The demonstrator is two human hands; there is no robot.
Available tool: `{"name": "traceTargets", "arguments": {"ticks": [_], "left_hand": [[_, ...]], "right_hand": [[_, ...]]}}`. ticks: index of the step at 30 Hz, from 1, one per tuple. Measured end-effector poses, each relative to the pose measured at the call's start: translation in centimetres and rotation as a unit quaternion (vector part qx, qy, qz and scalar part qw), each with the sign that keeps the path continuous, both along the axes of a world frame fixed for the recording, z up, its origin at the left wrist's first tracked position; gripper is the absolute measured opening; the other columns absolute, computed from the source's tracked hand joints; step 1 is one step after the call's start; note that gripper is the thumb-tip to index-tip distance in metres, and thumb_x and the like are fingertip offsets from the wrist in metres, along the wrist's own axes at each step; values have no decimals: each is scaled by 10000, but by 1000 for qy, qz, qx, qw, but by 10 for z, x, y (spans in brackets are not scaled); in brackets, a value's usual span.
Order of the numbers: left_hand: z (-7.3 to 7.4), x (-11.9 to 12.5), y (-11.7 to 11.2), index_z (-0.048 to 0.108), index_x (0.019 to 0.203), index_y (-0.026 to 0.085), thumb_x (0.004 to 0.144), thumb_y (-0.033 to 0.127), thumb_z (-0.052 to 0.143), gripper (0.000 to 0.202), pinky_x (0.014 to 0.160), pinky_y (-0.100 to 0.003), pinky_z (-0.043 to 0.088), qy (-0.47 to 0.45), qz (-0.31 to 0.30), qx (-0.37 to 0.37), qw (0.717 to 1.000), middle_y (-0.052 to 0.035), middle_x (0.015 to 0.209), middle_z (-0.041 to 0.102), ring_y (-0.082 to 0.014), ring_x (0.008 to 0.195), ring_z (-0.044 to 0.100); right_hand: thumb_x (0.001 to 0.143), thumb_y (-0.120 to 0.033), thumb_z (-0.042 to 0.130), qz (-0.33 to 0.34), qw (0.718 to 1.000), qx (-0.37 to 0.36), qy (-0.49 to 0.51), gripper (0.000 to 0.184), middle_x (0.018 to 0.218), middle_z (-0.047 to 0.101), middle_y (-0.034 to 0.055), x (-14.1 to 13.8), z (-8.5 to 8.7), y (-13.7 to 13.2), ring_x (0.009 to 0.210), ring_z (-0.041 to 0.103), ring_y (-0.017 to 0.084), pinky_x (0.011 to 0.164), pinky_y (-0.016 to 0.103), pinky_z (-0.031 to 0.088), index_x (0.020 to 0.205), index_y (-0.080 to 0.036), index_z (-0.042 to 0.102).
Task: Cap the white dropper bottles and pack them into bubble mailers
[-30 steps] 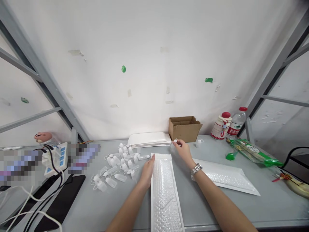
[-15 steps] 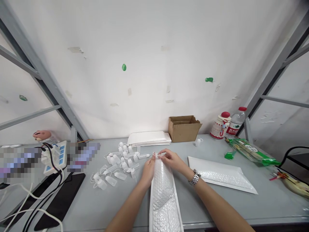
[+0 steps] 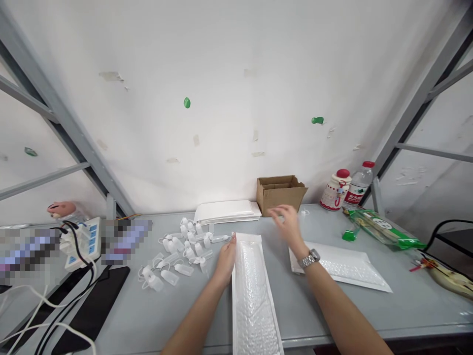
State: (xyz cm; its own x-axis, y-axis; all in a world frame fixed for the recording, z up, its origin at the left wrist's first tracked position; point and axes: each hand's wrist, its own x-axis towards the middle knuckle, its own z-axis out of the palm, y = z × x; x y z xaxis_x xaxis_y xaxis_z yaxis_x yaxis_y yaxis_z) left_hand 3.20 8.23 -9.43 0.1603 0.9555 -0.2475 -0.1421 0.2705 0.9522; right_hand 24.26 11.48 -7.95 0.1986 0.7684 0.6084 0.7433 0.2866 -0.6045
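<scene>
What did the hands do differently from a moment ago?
The right hand lifted away from the open end of the bubble mailer and swung up and right, toward the cardboard box; it is blurred, fingers spread. The left hand stays against the mailer's left edge. The mailer, the small plastic bottles and the box have not moved.

My bench (image 3: pixel 166 315), left end: power strip (image 3: pixel 83 241), black and white cables (image 3: pixel 44 315), black pad (image 3: pixel 94 308), pink figure (image 3: pixel 61 209) behind. Right end, by wall (image 3: pixel 236 59): red-capped jar (image 3: pixel 336 190) just beside water bottle (image 3: pixel 358 185); green packet (image 3: pixel 384 229) in front. Green tape bits (image 3: pixel 186 102) on wall.
</scene>
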Motion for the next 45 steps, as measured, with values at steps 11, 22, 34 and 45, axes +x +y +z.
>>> {"name": "traceTargets", "arguments": {"ticks": [11, 22, 34, 45], "left_hand": [[-3, -1, 2, 688, 758, 159, 658, 700, 570, 563, 752, -314, 461, -16, -12, -32, 999, -107, 823, 724, -287, 916, 629], [0, -1, 1, 695, 791, 137, 676, 678, 565, 569, 744, -338, 449, -12, -9, -8, 1000, -105, 796, 722, -287, 847, 637], [-6, 2, 3, 623, 606, 186, 658, 650, 602, 467, 636, -296, 400, 20, 32, 74, 997, -47, 607, 638, -234, 682, 574], [-4, -6, 7, 663, 736, 175, 698, 664, 561, 501, 761, -319, 445, -39, 114, 70, 990, -60, 709, 688, -238, 763, 628]], "right_hand": [[793, -345, 528, -229, 960, -137, 89, 359, 1092, 596, 228, 90, -29, 19, 1029, 514, 351, 847, 457, 366, 1029, -103, 652], [832, -446, 516, 126, 959, -23, 252, 398, 827, 681, 60, -19, -6, -3, 788, 645, 207, 675, 329, 506, 1139, -193, 486], [790, -538, 530, 256, 918, -222, 204, 365, 610, 505, -32, -75, -18, -26, 580, 480, 129, 564, 259, 389, 700, -185, 533], [761, -537, 601, 128, 973, -100, 164, 397, 1016, 572, 97, -64, -14, -24, 956, 513, 240, 904, 417, 395, 971, -201, 625]]}}
